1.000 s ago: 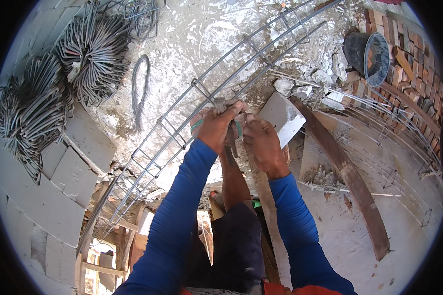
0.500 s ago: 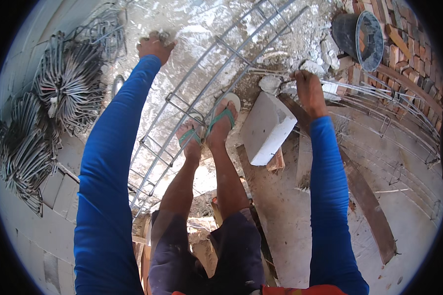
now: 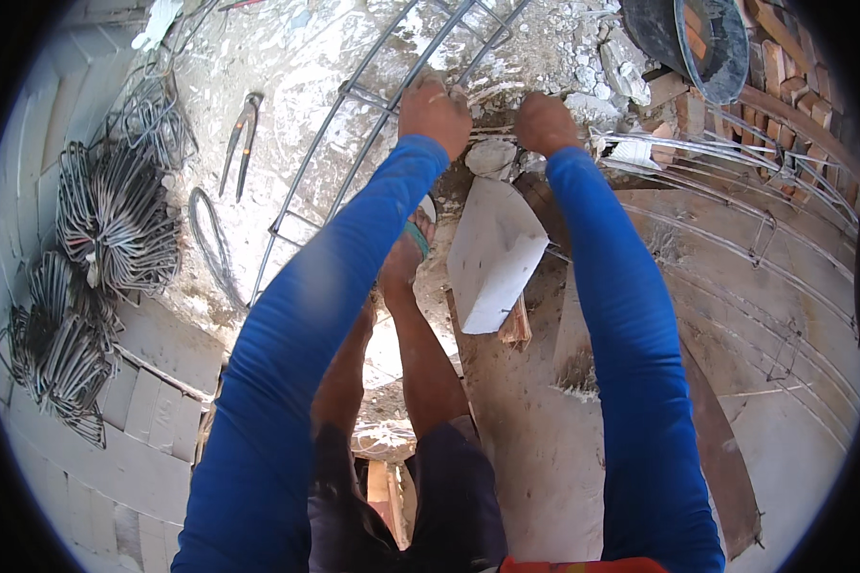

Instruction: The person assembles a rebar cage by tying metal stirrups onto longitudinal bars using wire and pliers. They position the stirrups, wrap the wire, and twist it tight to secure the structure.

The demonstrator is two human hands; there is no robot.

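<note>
My left hand is closed, with its fingers curled in beside the long bars of a steel rebar cage that lies aslant on the ground. A short gap to its right, my right hand is closed too, fingers bent away from view. Thin steel rods show in the gap between the hands, low over the rubble. What either hand holds, if anything, is hidden. Below them stands a tilted white block beside a stone. Pincers with black and orange handles lie on the ground at the left.
Bundles of bent steel stirrups rest at the far left, near a loop of wire. A second, thinner cage curves off to the right. A black bucket lies tipped by stacked bricks. My sandalled foot is under the left forearm.
My left hand has swung right from the open ground to the rebar cage and closed. My right hand has moved a little left and away. The pincers now show on the ground.
</note>
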